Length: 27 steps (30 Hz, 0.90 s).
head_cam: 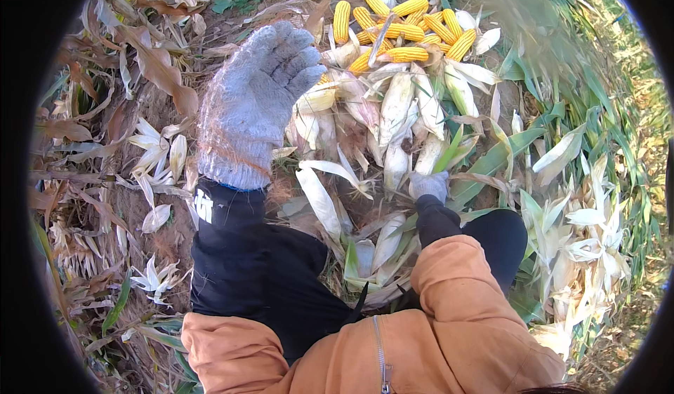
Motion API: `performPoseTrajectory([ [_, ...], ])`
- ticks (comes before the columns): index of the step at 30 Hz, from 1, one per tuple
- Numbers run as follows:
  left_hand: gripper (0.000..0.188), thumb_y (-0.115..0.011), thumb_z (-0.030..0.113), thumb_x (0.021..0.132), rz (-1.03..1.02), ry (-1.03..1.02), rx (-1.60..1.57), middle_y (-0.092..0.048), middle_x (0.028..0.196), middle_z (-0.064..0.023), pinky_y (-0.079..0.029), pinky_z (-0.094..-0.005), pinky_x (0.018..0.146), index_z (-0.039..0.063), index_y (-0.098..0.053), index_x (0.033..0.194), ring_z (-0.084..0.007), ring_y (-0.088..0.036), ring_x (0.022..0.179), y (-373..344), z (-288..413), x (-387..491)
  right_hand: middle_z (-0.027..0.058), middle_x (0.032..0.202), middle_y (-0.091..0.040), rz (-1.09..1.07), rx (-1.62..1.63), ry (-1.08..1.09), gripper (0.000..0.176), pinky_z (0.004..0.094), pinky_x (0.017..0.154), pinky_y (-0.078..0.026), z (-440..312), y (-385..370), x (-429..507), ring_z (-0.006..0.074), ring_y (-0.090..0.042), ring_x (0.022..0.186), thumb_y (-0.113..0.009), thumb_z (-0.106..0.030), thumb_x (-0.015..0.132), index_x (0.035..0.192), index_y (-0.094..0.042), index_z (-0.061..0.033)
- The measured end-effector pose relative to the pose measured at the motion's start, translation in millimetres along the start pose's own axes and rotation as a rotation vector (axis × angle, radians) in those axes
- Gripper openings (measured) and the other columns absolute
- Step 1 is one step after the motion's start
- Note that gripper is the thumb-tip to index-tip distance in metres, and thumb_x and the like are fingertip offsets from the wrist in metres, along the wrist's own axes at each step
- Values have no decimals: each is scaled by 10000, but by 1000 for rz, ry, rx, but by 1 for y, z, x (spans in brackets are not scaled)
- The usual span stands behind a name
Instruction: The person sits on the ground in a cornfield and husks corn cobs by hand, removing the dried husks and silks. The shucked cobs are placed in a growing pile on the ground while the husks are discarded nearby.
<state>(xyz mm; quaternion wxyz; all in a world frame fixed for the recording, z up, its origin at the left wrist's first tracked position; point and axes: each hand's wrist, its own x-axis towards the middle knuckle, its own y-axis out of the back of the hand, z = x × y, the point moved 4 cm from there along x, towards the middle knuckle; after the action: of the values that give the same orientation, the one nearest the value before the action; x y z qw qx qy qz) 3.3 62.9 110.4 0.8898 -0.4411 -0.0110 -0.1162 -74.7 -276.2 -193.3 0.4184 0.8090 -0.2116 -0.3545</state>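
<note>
My left hand (258,89), in a grey knitted glove with corn silk stuck to it, is raised at the left of centre, fingers curled loosely, with nothing seen in it. My right hand (429,184), in a like glove, is low at the base of an unhusked corn ear (430,154); its fingers are mostly hidden, so its hold cannot be told. Ahead lies a pile of ears in pale husks (397,107). Beyond them are several husked yellow corn cobs (403,31), with a dry stalk piece (382,39) across them.
Loose husks (321,199) lie near my knees. Discarded husks (155,281) and dry leaves (166,67) cover the soil at left. Green corn leaves (495,157) and a heap of stripped husks (590,236) lie at right. A blurred leaf or stalk (505,10) crosses the upper right.
</note>
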Motion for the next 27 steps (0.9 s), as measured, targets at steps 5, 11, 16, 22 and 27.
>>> performPoseTrajectory([
  [5,329,-552,250,1026,46,16,-50,-701,1131,-164,-581,-444,896,6,-634,1231,-298,-693,1003,-2,0,3,271,1275,-600,-6,3,-29,1011,424,1014,-482,12,-13,26,404,-622,1147,-887,-454,610,1346,-395,35],
  [11,272,-603,199,997,134,-25,53,-701,1074,-160,-596,-393,823,-11,-650,1165,-275,-695,959,-2,-8,9,117,1180,-684,-136,192,805,371,391,944,-518,-14,-23,-7,288,-665,1038,-571,-11,914,1278,-615,-67],
  [16,296,-616,212,990,184,-28,166,-684,1092,-138,-576,-362,844,-20,-642,1172,-241,-676,986,-1,-28,6,38,1168,-664,-858,1692,-283,399,390,917,-534,-49,-38,-66,218,-642,1093,-698,-236,884,1260,-592,-155],
  [22,323,-662,258,957,167,-117,745,-681,1126,-99,-538,-345,838,45,-647,1199,-219,-660,998,12,-48,6,100,1241,-621,-752,1331,663,486,380,963,-521,-114,51,-139,278,-630,1116,-716,-188,867,1313,-557,-77],
  [27,518,-681,-20,831,-46,-269,1307,-630,1233,-137,-559,-358,862,88,-593,1330,-261,-647,1080,-11,-63,5,130,1176,-660,-643,877,859,508,353,923,-524,-153,127,-154,214,-636,1081,-770,-212,838,1262,-591,2],
])
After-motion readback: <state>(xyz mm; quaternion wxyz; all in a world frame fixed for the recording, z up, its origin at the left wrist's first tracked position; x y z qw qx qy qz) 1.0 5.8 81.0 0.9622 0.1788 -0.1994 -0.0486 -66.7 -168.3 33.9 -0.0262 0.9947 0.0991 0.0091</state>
